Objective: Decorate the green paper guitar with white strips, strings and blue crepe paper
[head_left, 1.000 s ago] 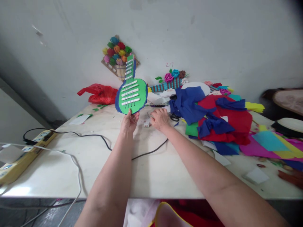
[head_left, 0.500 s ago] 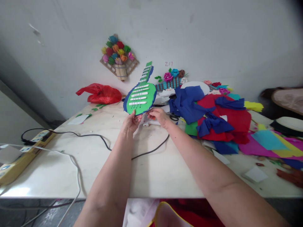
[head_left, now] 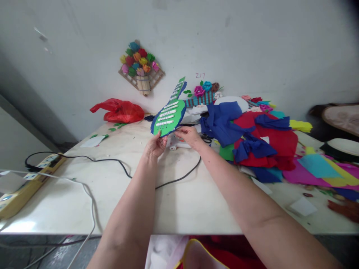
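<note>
A guitar-shaped paper craft [head_left: 173,115], green with a ragged blue edge and white strips across it, is held up above the table, its neck pointing away and to the right. My left hand [head_left: 157,145] grips its bottom edge, thumb on the green face and fingers behind. At the lower right edge, my right hand [head_left: 188,136] pinches the blue border between thumb and fingers. Beneath the hands lies a white glue gun [head_left: 179,145], partly hidden, beside black-handled scissors [head_left: 206,139].
Blue crepe paper [head_left: 224,119] and red paper [head_left: 283,144] are heaped on the right. A red plastic bag [head_left: 122,111] sits at the back left. A black cable [head_left: 105,160] crosses the table from a yellow power strip [head_left: 42,179]. A flower craft [head_left: 141,67] hangs on the wall.
The paper guitar has turned and tilted, its body and neck shifting slightly right, so its face looks narrower. Both hands keep their hold in nearly the same place.
</note>
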`<state>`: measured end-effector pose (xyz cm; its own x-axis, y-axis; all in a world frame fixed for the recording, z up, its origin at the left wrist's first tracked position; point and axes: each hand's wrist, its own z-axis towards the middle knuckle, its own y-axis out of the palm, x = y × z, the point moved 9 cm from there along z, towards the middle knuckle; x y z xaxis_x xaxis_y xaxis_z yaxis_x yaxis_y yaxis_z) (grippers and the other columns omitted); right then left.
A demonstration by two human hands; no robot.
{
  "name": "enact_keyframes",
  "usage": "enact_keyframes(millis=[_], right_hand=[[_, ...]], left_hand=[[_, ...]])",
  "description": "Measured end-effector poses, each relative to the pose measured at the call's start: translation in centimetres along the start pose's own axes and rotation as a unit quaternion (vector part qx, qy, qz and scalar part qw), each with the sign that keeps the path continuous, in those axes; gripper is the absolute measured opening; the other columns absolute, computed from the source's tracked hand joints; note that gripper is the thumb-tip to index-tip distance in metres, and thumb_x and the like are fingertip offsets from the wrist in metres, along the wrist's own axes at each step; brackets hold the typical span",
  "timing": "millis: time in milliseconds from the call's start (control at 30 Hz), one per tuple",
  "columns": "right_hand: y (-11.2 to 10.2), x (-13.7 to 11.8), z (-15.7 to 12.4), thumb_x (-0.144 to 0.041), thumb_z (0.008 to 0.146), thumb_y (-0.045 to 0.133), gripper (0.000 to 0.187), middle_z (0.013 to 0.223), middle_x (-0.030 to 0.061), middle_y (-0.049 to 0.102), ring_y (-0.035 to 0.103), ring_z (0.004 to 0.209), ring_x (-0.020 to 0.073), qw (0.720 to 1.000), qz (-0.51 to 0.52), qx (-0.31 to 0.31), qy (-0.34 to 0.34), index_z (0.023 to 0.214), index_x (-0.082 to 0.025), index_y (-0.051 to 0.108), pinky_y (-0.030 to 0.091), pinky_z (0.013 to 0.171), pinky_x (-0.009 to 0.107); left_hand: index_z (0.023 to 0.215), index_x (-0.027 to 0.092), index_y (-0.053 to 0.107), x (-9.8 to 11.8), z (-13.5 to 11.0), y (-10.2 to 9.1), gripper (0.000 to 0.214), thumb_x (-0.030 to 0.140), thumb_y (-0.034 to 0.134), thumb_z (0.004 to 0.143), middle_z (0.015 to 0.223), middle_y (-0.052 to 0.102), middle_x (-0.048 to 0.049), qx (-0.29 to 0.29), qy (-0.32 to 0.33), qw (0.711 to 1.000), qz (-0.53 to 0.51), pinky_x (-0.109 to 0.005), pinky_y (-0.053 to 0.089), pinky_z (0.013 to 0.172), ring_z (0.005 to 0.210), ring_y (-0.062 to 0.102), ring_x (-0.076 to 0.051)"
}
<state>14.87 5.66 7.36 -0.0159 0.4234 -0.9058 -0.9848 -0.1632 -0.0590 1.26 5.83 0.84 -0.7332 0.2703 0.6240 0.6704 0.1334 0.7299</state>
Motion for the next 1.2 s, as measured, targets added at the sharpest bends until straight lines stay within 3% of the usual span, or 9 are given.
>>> enact_keyframes(millis=[700,1033,1200], right_hand=[[0.2,-0.3,-0.1,-0.038,0.068,0.060,0.023,0.066,0.0007,0.063,0.051,0.059,0.0100,0.999,-0.028,-0.019,-0.021,0.067,-0.015,0.065,0.042,0.062,0.024],[0.3,-0.1,-0.1,-0.034,0.065,0.062,0.022,0.060,0.0023,0.062,0.050,0.056,0.0099,0.999,-0.031,-0.039,0.018,0.058,-0.013,0.063,0.040,0.058,0.024],[0.5,0.1,0.0,-0.038,0.068,0.060,0.025,0.064,0.0025,0.063,0.049,0.056,0.0090,0.998,-0.037,-0.053,0.004,0.063,-0.014,0.065,0.040,0.058,0.024]], left_hand=[[0.080,0.008,0.058,-0.3,0.1,0.0,0.016,0.019,0.047,0.085,0.054,0.063,-0.0069,-0.017,-0.028,0.999,-0.003,-0.018,0.050,0.041,0.043,0.060,-0.013],[0.078,0.009,0.056,1.2,0.0,0.2,0.015,0.018,0.045,0.085,0.052,0.062,-0.0078,-0.030,0.049,0.996,0.075,-0.017,0.048,0.041,0.043,0.059,-0.013],[0.076,0.011,0.056,1.4,-0.1,0.0,0.015,0.018,0.045,0.084,0.051,0.061,-0.0068,-0.026,0.068,0.996,0.059,-0.017,0.048,0.041,0.044,0.060,-0.014]])
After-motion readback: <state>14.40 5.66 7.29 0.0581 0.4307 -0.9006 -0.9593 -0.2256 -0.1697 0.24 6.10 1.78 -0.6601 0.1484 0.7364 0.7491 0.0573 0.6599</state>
